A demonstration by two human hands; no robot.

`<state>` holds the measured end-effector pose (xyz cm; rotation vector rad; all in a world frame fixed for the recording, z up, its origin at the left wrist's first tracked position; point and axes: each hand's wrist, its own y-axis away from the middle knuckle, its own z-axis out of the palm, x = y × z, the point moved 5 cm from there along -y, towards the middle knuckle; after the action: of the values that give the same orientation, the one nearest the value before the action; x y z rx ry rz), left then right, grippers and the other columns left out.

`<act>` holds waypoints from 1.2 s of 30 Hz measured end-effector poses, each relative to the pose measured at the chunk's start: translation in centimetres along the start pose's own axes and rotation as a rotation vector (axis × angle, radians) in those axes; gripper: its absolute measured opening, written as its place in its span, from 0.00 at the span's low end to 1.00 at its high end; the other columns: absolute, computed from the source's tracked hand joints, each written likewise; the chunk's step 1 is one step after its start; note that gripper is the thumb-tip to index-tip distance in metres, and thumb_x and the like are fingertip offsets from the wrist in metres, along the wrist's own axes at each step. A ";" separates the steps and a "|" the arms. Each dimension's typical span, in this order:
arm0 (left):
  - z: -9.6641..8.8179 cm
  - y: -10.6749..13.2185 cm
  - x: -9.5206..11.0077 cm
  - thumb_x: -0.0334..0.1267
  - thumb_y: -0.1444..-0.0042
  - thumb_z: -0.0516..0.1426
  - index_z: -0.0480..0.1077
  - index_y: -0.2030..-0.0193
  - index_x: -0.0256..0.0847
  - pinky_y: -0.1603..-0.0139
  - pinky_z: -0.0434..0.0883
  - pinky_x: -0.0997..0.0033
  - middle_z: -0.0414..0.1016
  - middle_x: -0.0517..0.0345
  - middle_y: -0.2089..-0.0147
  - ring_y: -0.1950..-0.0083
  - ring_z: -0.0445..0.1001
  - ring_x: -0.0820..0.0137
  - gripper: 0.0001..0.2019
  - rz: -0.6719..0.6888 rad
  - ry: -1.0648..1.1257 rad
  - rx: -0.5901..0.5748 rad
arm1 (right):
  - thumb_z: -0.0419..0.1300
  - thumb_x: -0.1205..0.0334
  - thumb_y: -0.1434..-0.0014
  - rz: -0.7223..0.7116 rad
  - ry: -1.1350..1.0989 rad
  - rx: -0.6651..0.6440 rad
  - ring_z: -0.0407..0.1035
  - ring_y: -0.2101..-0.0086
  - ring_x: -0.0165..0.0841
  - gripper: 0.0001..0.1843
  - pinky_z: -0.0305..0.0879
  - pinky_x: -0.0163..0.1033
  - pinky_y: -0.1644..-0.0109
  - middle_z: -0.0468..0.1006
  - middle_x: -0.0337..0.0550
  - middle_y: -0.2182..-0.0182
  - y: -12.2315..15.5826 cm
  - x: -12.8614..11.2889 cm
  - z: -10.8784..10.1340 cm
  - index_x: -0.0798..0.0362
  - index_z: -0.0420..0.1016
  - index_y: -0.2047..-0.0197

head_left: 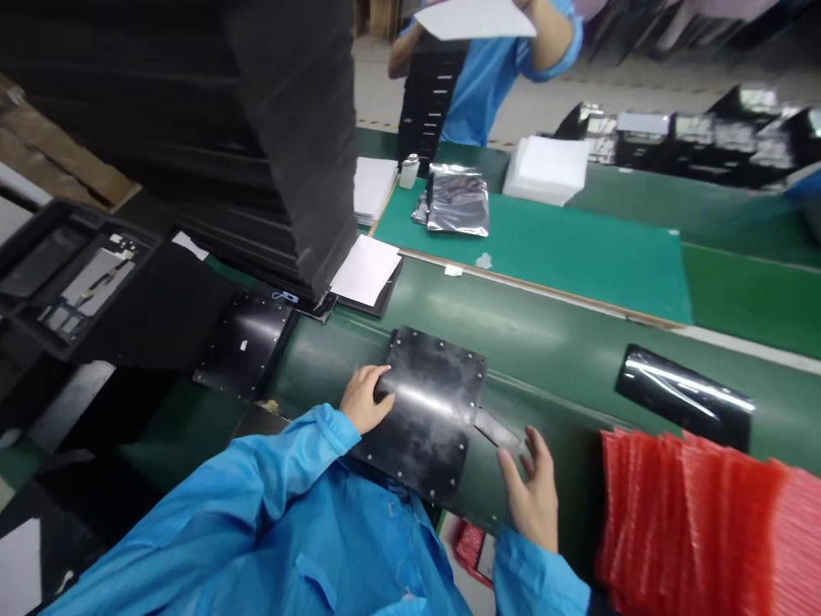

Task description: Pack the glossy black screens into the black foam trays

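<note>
A black square plate [428, 411] with small studs along its edges lies on the green work surface in front of me. My left hand [367, 399] rests at its left edge, thumb and index finger apart, touching the plate. From the plate's right side a thin grey strip [495, 428] sticks out. My right hand [534, 489] is at the strip's far end, thumb and fingers spread; whether the fingertips touch the strip I cannot make out. Farther left lies a second black studded plate [247, 342].
A tall stack of black trays [288, 145] rises at the left. Red bubble-wrap bags [693, 513] stand at the right, near a glossy black sheet [686, 393]. Silver bags [458, 201] and white sheets [546, 169] lie across the bench. A co-worker [481, 85] stands opposite.
</note>
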<state>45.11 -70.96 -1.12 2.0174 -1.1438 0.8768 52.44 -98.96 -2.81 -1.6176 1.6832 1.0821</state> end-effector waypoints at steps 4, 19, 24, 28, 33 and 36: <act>4.5 2.1 5.4 0.42 0.48 0.58 0.65 0.43 0.40 0.37 0.59 0.52 0.64 0.46 0.40 0.38 0.60 0.56 0.25 0.264 -0.436 -0.116 | 0.51 0.31 0.53 0.002 0.257 -0.049 0.48 0.39 0.58 0.51 0.46 0.61 0.38 0.58 0.68 0.40 -5.0 5.4 0.7 0.66 0.58 0.40; 11.7 4.3 6.2 0.65 0.58 0.60 0.51 0.32 0.40 0.34 0.33 0.36 0.43 0.40 0.29 0.29 0.36 0.43 0.51 0.252 -0.682 -0.258 | 0.55 0.67 0.51 -0.615 0.877 -0.505 0.69 0.65 0.43 0.11 0.56 0.42 0.63 0.75 0.53 0.66 -3.2 -1.4 2.9 0.57 0.69 0.61; 12.4 4.1 9.0 0.38 0.63 0.65 0.49 0.31 0.39 0.39 0.28 0.27 0.36 0.38 0.28 0.30 0.27 0.36 0.50 0.039 -0.470 -0.203 | 0.55 0.68 0.52 -0.569 0.751 -0.854 0.71 0.67 0.40 0.15 0.60 0.39 0.64 0.77 0.50 0.67 -5.6 -0.7 4.0 0.56 0.70 0.58; 8.7 4.5 11.8 0.30 0.63 0.59 0.45 0.30 0.42 0.37 0.33 0.28 0.35 0.45 0.27 0.30 0.28 0.39 0.50 -0.005 -0.234 -0.170 | 0.56 0.57 0.48 -0.573 0.572 -0.565 0.66 0.51 0.50 0.29 0.63 0.50 0.52 0.70 0.62 0.47 -6.6 0.7 2.7 0.61 0.65 0.44; 0.4 3.9 9.7 0.27 0.61 0.54 0.53 0.33 0.41 0.32 0.51 0.51 0.52 0.48 0.31 0.31 0.51 0.53 0.43 -0.002 0.131 -0.009 | 0.47 0.55 0.41 -0.605 0.448 -0.476 0.70 0.57 0.48 0.27 0.67 0.52 0.56 0.60 0.56 0.38 -0.7 0.6 2.1 0.53 0.64 0.40; -1.4 2.6 5.6 0.25 0.64 0.52 0.55 0.35 0.38 0.35 0.59 0.55 0.61 0.47 0.36 0.35 0.60 0.56 0.42 -0.096 0.325 0.041 | 0.49 0.55 0.43 -0.432 0.311 -0.587 0.70 0.74 0.35 0.27 0.68 0.45 0.70 0.58 0.53 0.37 2.8 -0.1 3.0 0.47 0.66 0.40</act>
<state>44.66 -73.43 4.68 1.8585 -0.8485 1.1361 49.28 -96.52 -3.76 -2.4885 1.1368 1.2042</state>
